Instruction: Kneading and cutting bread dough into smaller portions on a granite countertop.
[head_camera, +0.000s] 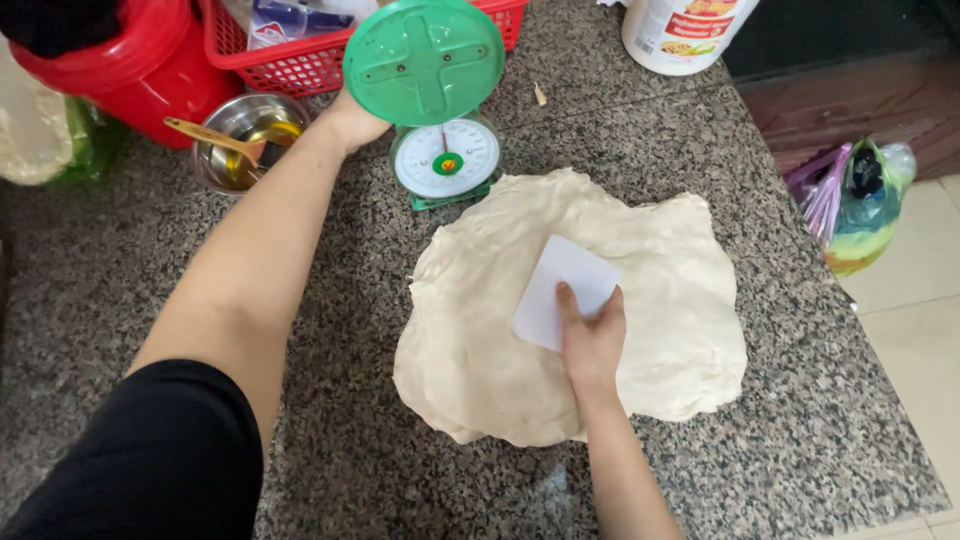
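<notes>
- While the right hand (592, 345) rests on top of the dough (570, 310), its fingers pinch a white plastic scraper (563, 291) flat against the dough, thumb up along the card.
- Spread wide and pale, the dough lies on the speckled granite surface (120, 260), nearer the right edge than the left, its far rim just beside the scale's base.
- Reaching toward the far edge, the left hand (352, 122) sits mostly behind the green scale (437, 100), touching or just beside its round pan; I cannot tell whether its fingers are spread or closed.
- Left of the scale stands a steel bowl (245, 140) holding yellowish liquid, with a gold-coloured spoon (215, 138) resting in it.
- Along the far edge sit a red bucket (135, 60) at the left corner, a red basket (300, 55) beside it, and a white tub (685, 32) toward the right.
- Off the right edge, coloured plastic bags (855, 200) lie on the floor.
</notes>
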